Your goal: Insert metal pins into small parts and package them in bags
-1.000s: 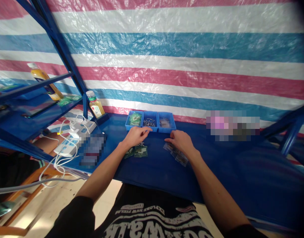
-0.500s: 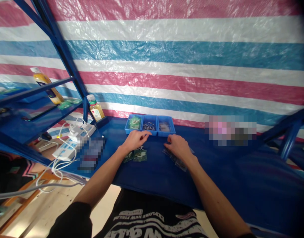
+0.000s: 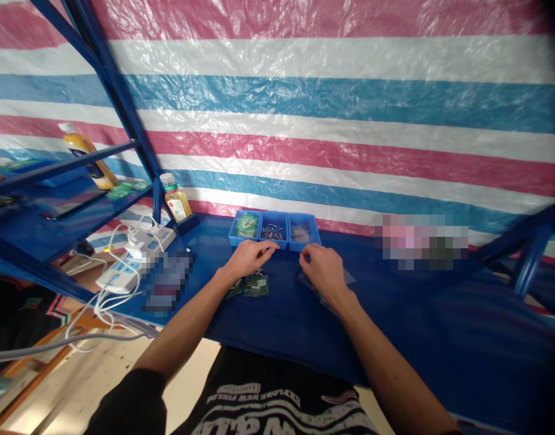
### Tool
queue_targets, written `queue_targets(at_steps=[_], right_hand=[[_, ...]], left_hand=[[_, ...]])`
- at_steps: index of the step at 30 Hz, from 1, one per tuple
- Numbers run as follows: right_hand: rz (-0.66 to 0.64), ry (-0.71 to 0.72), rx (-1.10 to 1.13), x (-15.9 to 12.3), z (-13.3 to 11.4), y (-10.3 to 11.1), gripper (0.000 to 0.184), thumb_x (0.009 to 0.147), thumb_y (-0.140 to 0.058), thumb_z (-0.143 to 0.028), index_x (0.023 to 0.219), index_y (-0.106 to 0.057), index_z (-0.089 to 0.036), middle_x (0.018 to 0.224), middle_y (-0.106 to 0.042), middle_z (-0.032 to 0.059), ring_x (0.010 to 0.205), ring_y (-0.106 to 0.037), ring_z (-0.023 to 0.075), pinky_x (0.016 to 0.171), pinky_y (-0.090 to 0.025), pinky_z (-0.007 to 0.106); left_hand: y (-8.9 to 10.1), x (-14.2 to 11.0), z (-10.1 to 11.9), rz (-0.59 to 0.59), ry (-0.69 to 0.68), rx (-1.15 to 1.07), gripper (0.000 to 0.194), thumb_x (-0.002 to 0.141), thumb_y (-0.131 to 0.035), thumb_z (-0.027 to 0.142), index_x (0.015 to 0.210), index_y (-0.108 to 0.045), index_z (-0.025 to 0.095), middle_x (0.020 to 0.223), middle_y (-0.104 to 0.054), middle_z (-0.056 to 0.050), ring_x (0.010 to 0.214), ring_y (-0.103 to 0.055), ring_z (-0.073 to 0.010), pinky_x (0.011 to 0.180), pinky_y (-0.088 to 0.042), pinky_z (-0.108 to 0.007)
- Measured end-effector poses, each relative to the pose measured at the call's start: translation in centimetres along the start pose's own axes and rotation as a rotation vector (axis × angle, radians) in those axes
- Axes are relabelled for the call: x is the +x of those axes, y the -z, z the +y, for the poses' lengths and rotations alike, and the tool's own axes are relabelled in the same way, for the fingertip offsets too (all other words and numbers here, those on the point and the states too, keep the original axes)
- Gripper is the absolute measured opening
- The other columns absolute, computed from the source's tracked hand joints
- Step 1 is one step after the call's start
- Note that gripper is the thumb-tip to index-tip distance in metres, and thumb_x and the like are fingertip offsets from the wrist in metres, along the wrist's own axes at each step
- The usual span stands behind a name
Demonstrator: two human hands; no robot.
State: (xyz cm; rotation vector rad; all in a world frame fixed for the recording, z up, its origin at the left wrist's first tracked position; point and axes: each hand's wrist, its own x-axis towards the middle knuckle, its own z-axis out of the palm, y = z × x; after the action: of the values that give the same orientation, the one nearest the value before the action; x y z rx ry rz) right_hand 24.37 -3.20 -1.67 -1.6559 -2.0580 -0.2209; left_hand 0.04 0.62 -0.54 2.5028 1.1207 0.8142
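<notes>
My left hand point(image 3: 249, 258) hovers just in front of the blue bins, thumb and fingertips pressed together. Anything pinched there is too small to make out. Under and beside it lie small green packets point(image 3: 256, 286) and a few thin metal pieces point(image 3: 258, 271). My right hand point(image 3: 325, 266) is curled, its fingertips drawn together near the right bin; what they hold, if anything, is hidden. Clear plastic bags point(image 3: 313, 288) lie partly beneath that hand. Green packets fill the left bin point(image 3: 237, 241), small metal pieces the middle bin point(image 3: 281, 245), and clear plastic pieces the right bin point(image 3: 304, 246).
On the left stand a white power strip point(image 3: 118, 273) with tangled cables and a drink bottle point(image 3: 176, 198). A blurred-out flat object point(image 3: 167, 281) lies beside the strip. Blue frame bars point(image 3: 118, 103) rise at left, before a striped tarp point(image 3: 327, 103). Another person sits beyond the left edge.
My right hand has shifted slightly left, and its fingers are drawn closer together. My left hand has barely moved. The bins and packets look the same.
</notes>
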Motion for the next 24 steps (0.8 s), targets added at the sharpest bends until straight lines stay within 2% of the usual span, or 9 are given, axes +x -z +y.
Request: queue_targets(at_steps=[4, 6, 9, 12, 15, 17, 24], right_hand=[[0.159, 0.278, 0.256, 0.0, -1.0, 0.3, 0.015, 0.101, -0.056, -0.023, 0.095, -0.070, -0.021, 0.099, -0.072, 0.0079, 0.094, -0.065, 0.0247, 0.086, -0.044, 0.038], [0.221, 0.341, 0.393, -0.3, -1.6, 0.2, 0.017, 0.102, -0.054, -0.024, 0.097, -0.070, -0.023, 0.100, -0.071, 0.0084, 0.095, -0.063, 0.0248, 0.086, -0.047, 0.039], [0.213, 0.391, 0.539, -0.8, -2.5, -0.2, 0.019, 0.104, -0.051, -0.023, 0.099, -0.070, -0.024, 0.100, -0.069, 0.0084, 0.094, -0.063, 0.0242, 0.086, -0.050, 0.039], [0.170, 0.388, 0.600, -1.1, -3.0, -0.6, 0.017, 0.105, -0.051, -0.025, 0.103, -0.068, -0.024, 0.101, -0.069, 0.0084, 0.095, -0.063, 0.0242, 0.086, -0.051, 0.039], [0.149, 0.342, 0.597, -1.2, -3.0, -1.0, 0.014, 0.104, -0.053, -0.028, 0.111, -0.064, -0.024, 0.102, -0.068, 0.0089, 0.097, -0.063, 0.0256, 0.086, -0.051, 0.039], [0.145, 0.308, 0.577, -1.1, -2.8, -1.3, 0.013, 0.104, -0.054, -0.029, 0.110, -0.063, -0.023, 0.100, -0.068, 0.0087, 0.096, -0.063, 0.0262, 0.085, -0.050, 0.039], [0.135, 0.255, 0.551, -1.2, -2.4, -1.9, 0.019, 0.106, -0.047, -0.025, 0.093, -0.062, -0.023, 0.092, -0.067, 0.0068, 0.088, -0.062, 0.0242, 0.081, -0.047, 0.037]], left_hand=[[-0.1, -0.1, 0.6, -0.034, -0.054, -0.052, 0.036, 0.101, -0.058, 0.043, 0.128, -0.069, 0.022, 0.066, -0.066, 0.003, 0.059, -0.059, -0.0113, 0.061, -0.039, -0.020], [-0.1, -0.2, 0.9, -0.055, -0.086, -0.050, 0.038, 0.099, -0.062, 0.045, 0.127, -0.069, 0.021, 0.066, -0.065, 0.003, 0.059, -0.058, -0.0110, 0.062, -0.039, -0.020], [-0.2, -0.2, 1.0, -0.096, -0.147, -0.021, 0.029, 0.099, -0.061, 0.040, 0.115, -0.074, 0.019, 0.067, -0.066, 0.002, 0.060, -0.058, -0.0108, 0.063, -0.039, -0.020], [-0.1, -0.2, 0.8, -0.118, -0.199, -0.014, 0.025, 0.101, -0.058, 0.033, 0.102, -0.078, 0.018, 0.078, -0.073, -0.002, 0.066, -0.062, -0.0120, 0.066, -0.040, -0.021], [0.0, -0.2, 0.7, -0.103, -0.201, -0.047, 0.026, 0.102, -0.056, 0.032, 0.102, -0.078, 0.018, 0.093, -0.077, -0.005, 0.076, -0.068, -0.0138, 0.069, -0.042, -0.021], [0.0, -0.2, 0.7, -0.091, -0.191, -0.071, 0.028, 0.103, -0.055, 0.034, 0.105, -0.078, 0.019, 0.095, -0.078, -0.005, 0.077, -0.069, -0.0141, 0.070, -0.043, -0.021], [0.0, -0.1, 0.8, -0.092, -0.110, -0.029, 0.030, 0.099, -0.060, 0.044, 0.107, -0.078, 0.021, 0.067, -0.068, 0.001, 0.058, -0.056, -0.0111, 0.062, -0.038, -0.022]])
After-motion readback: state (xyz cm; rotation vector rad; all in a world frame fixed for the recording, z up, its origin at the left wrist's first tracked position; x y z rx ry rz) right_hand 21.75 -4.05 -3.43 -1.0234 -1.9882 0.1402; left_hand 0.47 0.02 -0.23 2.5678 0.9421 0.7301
